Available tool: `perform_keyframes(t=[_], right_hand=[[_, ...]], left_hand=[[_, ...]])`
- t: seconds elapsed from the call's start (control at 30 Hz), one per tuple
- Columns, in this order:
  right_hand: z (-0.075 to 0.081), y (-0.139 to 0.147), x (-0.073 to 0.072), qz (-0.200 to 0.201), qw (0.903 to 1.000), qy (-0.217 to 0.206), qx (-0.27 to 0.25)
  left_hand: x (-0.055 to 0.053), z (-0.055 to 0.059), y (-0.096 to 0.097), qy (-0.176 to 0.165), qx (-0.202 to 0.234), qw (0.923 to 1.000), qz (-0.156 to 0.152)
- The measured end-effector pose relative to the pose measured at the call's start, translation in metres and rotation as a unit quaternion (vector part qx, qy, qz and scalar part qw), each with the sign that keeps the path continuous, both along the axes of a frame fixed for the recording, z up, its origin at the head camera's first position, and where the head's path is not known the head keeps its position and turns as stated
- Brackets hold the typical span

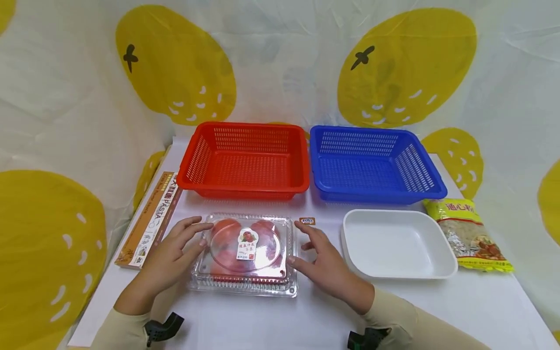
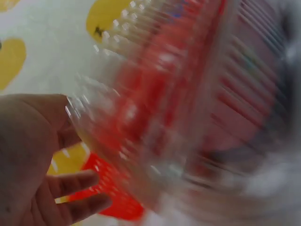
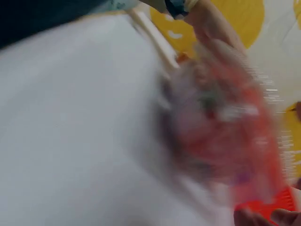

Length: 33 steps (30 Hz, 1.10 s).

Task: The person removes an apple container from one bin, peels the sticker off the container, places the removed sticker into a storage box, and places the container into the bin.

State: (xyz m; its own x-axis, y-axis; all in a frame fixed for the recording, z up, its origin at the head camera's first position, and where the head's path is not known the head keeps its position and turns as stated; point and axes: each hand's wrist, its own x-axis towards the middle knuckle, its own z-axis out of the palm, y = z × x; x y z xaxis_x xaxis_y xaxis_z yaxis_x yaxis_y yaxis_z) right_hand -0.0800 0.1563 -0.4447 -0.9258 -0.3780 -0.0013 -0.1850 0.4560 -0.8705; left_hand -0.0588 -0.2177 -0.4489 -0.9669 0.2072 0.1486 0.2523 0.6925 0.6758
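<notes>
A clear plastic clamshell box [image 1: 205, 272] of round red fruit lies on the white table in the head view, with a small label on its lid. Beside its left edge is my left hand [image 1: 168, 257], its index finger and thumb extended to the rim. On the opposite side, my right hand [image 1: 325, 267] points index finger and thumb at the right edge. Neither hand curls round the box. The box [image 2: 155, 94] is blurred in the left wrist view, near the loosely spread left hand [image 2: 23, 150]. Blur also hides the contact in the right wrist view.
Behind the box stand a red basket [image 1: 251, 182] and a blue basket [image 1: 376, 197]. A white tray [image 1: 398, 243] and a macaroni bag [image 1: 465, 233] lie to the right. A pasta box [image 1: 148, 223] lies at left, and a small orange-brown card [image 1: 307, 220] sits behind the right hand.
</notes>
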Motion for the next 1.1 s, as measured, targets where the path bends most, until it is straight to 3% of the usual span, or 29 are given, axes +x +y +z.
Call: perform_keyframes(t=[0.07,0.17,0.23,0.33,0.43,0.53,0.6,0.77,0.97,1.1], right_hand=[[0.016,0.004,-0.008,0.009,0.9965,0.074,0.036],[0.042,0.009,-0.019,0.024,0.9838,0.16,0.077],[0.058,0.008,-0.026,0.044,0.9748,0.196,0.097],[0.07,-0.002,-0.035,0.092,0.9646,0.213,0.125],[0.07,-0.019,-0.041,0.147,0.9504,0.224,0.157],[0.066,-0.038,-0.047,0.191,0.9353,0.234,0.184],[0.062,-0.05,-0.051,0.212,0.9247,0.245,0.199],[0.052,-0.076,-0.061,0.247,0.9089,0.266,0.206],[0.046,-0.088,-0.066,0.266,0.8998,0.266,0.221],[0.047,-0.092,-0.067,0.256,0.9063,0.247,0.228]], left_hand=[[-0.002,0.009,0.003,0.016,-0.044,0.9989,0.003],[-0.008,0.021,0.016,0.028,-0.08,0.9962,-0.015],[-0.013,0.028,0.027,0.034,-0.1,0.9938,-0.035],[-0.02,0.034,0.041,0.048,-0.123,0.9891,-0.065],[-0.024,0.037,0.048,0.07,-0.151,0.9831,-0.075],[-0.024,0.038,0.049,0.063,-0.167,0.9816,-0.067],[-0.022,0.038,0.047,0.052,-0.169,0.9826,-0.059],[-0.019,0.031,0.039,0.049,-0.164,0.9838,-0.055],[-0.02,0.021,0.034,0.054,-0.155,0.9842,-0.066],[-0.021,0.021,0.034,0.054,-0.148,0.9854,-0.065]])
